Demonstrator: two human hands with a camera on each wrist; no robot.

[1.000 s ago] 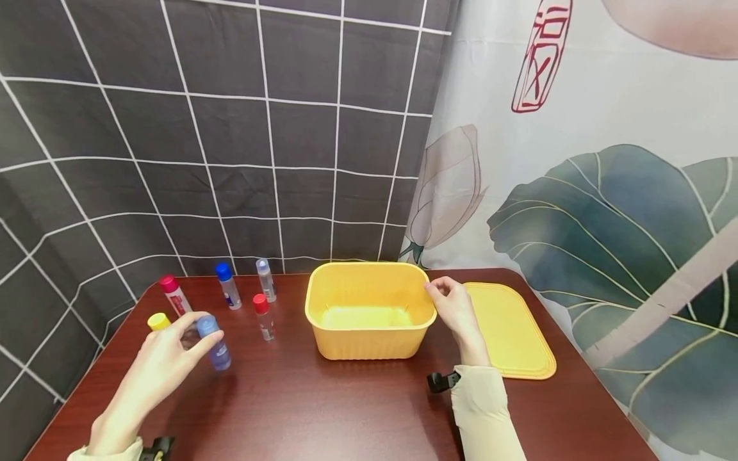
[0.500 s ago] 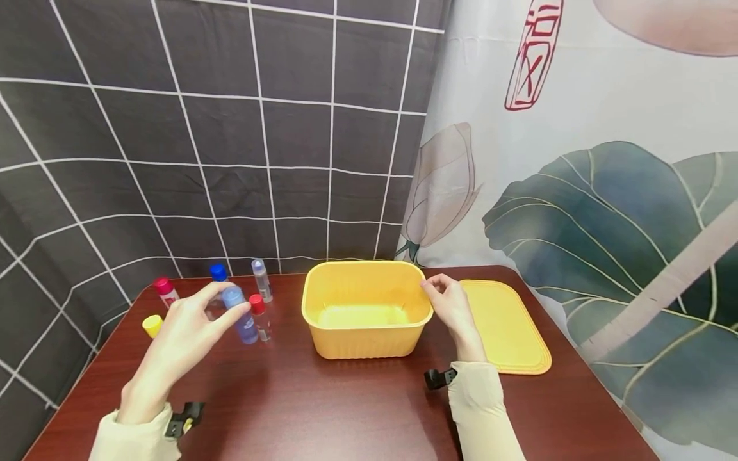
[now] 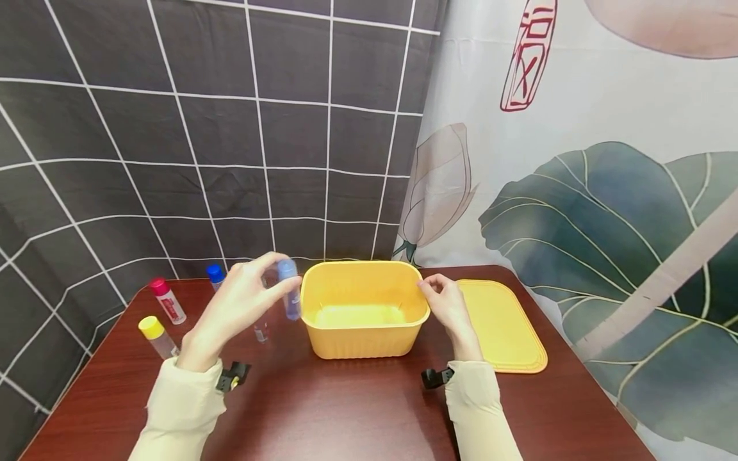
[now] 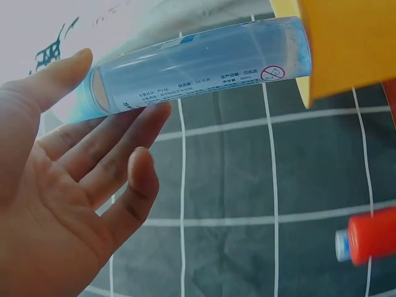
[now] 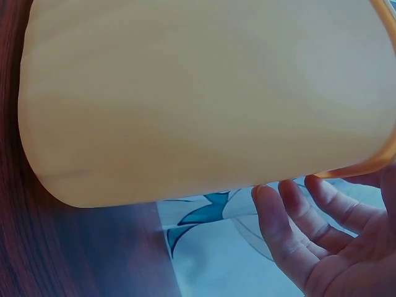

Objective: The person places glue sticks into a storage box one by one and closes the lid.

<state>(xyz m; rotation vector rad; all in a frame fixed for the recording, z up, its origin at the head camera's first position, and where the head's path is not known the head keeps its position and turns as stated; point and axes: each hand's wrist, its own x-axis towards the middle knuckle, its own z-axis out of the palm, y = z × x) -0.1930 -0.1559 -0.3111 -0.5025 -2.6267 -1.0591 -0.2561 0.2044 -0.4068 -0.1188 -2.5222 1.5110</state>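
Observation:
My left hand (image 3: 236,307) pinches a blue liquid glue bottle (image 3: 293,305) by its top, between thumb and fingers. The bottle hangs above the table, just left of the yellow plastic box (image 3: 357,343). In the left wrist view, its printed label shows and its bottom end overlaps the yellow wall (image 4: 349,49). At the box's right rim, my right hand (image 3: 450,310) grips the edge with thumb and fingertips. Seen from the right wrist, curled fingers (image 5: 278,216) lie against the box's outer wall (image 5: 185,111).
Left on the table stand glue bottles with a pink cap (image 3: 168,301), a yellow cap (image 3: 157,334) and a blue cap (image 3: 216,274). A red-capped bottle (image 4: 374,236) is mostly behind my left hand in the head view. A yellow lid (image 3: 501,326) lies right of the box.
My left hand has carried the blue glue bottle rightward and up, from among the other bottles to the box's left side. The right hand has stayed at the rim.

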